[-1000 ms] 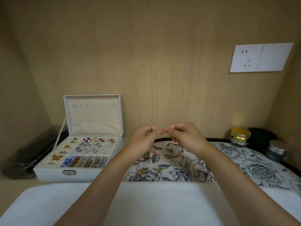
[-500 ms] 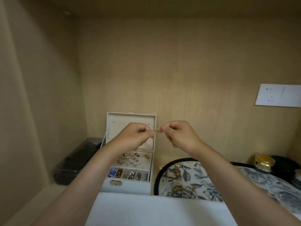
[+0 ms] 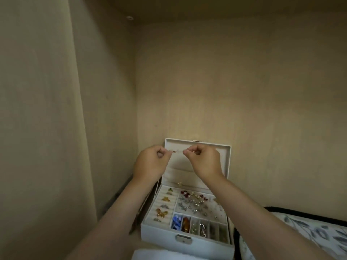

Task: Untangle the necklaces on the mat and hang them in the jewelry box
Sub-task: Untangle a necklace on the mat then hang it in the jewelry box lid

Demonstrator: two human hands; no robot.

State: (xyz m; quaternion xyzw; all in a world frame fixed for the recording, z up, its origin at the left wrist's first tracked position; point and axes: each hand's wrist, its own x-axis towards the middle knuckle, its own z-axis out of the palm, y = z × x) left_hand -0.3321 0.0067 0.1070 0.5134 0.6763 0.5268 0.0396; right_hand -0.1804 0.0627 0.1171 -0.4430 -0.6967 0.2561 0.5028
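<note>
Left hand (image 3: 152,163): fingers curled, thumb and forefinger pinching the clasp end of the necklace (image 3: 177,151), raised in front of the lid's upper left.
Right hand (image 3: 204,161): curled the same way, pinching the chain's other end just to the right.
Necklace: a short span of fine chain runs nearly level between the two pinches. The rest is too thin to trace. A small gold piece (image 3: 180,183) low on the lid may be its pendant, but I cannot tell.
Jewelry box (image 3: 227,162): open, with the lid upright against the back wall and a tray of rings and earrings below.
Key relation: the chain's long axis runs left to right, parallel to the lid's top edge. The lid's inner face lies straight beyond both hands, about equally near each.
Hooks: cannot be made out.
Mat (image 3: 304,228): lower right, beside the box.
Likely step: carrying the chain forward to hang it.
</note>
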